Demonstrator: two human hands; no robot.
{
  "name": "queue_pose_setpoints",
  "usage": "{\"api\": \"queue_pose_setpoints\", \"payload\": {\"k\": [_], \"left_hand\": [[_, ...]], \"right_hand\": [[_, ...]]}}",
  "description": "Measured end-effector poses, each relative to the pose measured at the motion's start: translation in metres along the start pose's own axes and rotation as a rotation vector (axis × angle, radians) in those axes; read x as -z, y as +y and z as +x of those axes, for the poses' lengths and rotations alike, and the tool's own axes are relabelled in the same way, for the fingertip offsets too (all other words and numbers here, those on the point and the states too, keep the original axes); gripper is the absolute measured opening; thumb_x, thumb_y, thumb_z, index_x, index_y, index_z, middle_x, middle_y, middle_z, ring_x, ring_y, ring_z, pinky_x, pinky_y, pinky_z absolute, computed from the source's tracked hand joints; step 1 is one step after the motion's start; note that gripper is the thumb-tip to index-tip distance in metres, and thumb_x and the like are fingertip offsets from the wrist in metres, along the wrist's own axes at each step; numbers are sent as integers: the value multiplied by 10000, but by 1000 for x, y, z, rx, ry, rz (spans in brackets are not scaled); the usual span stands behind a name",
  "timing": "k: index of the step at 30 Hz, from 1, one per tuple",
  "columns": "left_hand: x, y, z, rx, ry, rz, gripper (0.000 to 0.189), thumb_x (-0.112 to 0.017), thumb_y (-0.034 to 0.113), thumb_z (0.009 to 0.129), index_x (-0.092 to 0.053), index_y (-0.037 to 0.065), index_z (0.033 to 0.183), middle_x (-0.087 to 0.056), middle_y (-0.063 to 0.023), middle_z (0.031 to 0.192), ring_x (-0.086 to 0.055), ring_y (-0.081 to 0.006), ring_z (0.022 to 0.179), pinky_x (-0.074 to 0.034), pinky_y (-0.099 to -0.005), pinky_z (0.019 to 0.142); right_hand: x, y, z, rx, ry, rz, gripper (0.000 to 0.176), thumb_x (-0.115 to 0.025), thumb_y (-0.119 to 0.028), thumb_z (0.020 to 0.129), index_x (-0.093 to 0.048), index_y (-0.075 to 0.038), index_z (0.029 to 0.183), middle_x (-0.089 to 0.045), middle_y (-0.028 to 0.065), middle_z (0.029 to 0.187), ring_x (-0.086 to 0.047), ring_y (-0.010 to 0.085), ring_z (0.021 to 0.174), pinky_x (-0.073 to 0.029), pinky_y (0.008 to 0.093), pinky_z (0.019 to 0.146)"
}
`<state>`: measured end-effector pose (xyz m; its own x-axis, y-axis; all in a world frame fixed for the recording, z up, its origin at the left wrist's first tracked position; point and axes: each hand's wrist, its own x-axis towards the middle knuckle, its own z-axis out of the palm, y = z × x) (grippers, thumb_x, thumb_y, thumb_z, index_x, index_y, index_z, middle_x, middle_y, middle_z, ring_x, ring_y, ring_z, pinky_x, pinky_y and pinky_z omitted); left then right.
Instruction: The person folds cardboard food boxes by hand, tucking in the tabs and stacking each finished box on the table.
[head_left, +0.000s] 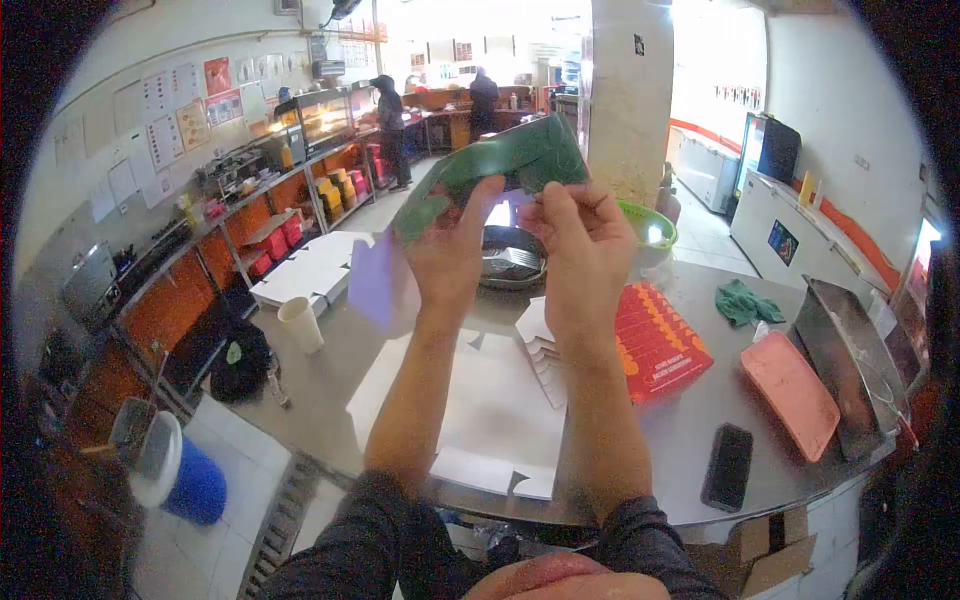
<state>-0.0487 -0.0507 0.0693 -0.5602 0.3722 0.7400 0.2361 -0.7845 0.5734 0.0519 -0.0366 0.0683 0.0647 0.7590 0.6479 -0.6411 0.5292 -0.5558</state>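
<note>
Both hands are raised over the metal table, holding up a green sheet [505, 160] that looks thin and partly see-through. My left hand [450, 245] has its fingers on the lower left part of the sheet. My right hand [580, 225] pinches its lower edge on the right. A pale purple piece [378, 280] hangs beside my left hand; whether it is joined to the sheet is unclear. Below my arms lie flat white cardboard pieces [465, 395]. Just right of my right forearm is a red printed box [660, 345].
On the metal table [690, 480] are a paper cup [300, 325], stacked white boxes [315, 268], a dark bowl [512, 258], a green cloth [745, 302], a pink tray [790, 393] and a phone [728, 467]. Two people stand in the background.
</note>
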Motion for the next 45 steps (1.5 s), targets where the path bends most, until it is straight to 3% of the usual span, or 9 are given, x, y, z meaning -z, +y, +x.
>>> {"api": "queue_pose_setpoints", "payload": {"k": [8, 10, 17, 22, 26, 28, 33, 39, 45], "left_hand": [[-1, -13, 1, -142, -104, -234, 282, -599, 187, 913, -569, 29, 1144, -634, -70, 1054, -588, -163, 966, -465, -285, 846], [0, 22, -4, 264, -153, -1039, 266, -537, 218, 944, -548, 36, 1138, -631, -72, 1024, -582, -188, 980, -481, -301, 819], [4, 19, 3, 336, 92, -576, 182, -511, 165, 942, -547, 16, 1040, -626, -77, 949, -580, -162, 885, -479, -303, 712], [28, 16, 11, 836, -324, -1185, 120, -515, 140, 936, -577, 42, 970, -599, -43, 850, -569, -129, 815, -466, -272, 650], [7, 21, -3, 783, -209, -948, 74, -559, 105, 916, -590, 39, 928, -580, -17, 811, -557, -113, 756, -467, -256, 662], [-14, 11, -15, 375, -83, -415, 72, -607, 76, 890, -594, 40, 952, -596, -10, 835, -569, -99, 757, -471, -226, 680], [-13, -9, -19, 489, -163, -705, 165, -628, 105, 882, -586, 58, 1035, -637, -36, 934, -602, -98, 812, -516, -222, 754], [-12, -4, -7, 657, -93, -1059, 136, -609, 128, 900, -565, 37, 990, -623, -45, 923, -593, -58, 736, -519, -147, 613], [-11, -12, -4, 471, -235, -895, 236, -615, 126, 891, -556, 49, 1107, -612, -32, 913, -567, -75, 767, -507, -187, 647]], "right_hand": [[10, 15, 19, -73, -179, 280, 215, -605, -120, 903, -605, -4, 1083, -645, 82, 980, -619, 152, 844, -521, 279, 743], [15, 18, 24, -20, -183, 195, 200, -602, -119, 906, -614, -11, 1073, -649, 76, 973, -620, 140, 835, -518, 268, 730], [34, 14, 33, 251, -107, -199, 227, -583, -126, 920, -613, 16, 1095, -660, 44, 839, -583, 65, 706, -467, 201, 602], [51, 6, 45, 162, -131, -102, 204, -577, -98, 921, -617, 9, 1090, -668, 54, 890, -624, 94, 776, -492, 209, 656], [53, 4, 44, 190, -89, -150, 208, -578, -88, 918, -616, 23, 1089, -668, 56, 896, -621, 97, 796, -495, 214, 679], [48, 5, 38, 295, -4, -274, 183, -597, -118, 909, -638, 15, 1028, -665, 67, 854, -609, 102, 732, -485, 234, 632], [34, 30, 33, 802, 174, -452, 153, -634, -133, 883, -673, 7, 928, -667, 84, 788, -602, 125, 681, -479, 277, 617], [14, 33, 15, 213, -189, -18, 201, -645, -145, 876, -653, 40, 955, -680, 54, 855, -586, 88, 744, -474, 252, 660], [19, 41, 27, -70, -122, 346, 180, -597, -156, 914, -629, 8, 982, -658, 69, 935, -595, 107, 794, -478, 257, 690]]}}
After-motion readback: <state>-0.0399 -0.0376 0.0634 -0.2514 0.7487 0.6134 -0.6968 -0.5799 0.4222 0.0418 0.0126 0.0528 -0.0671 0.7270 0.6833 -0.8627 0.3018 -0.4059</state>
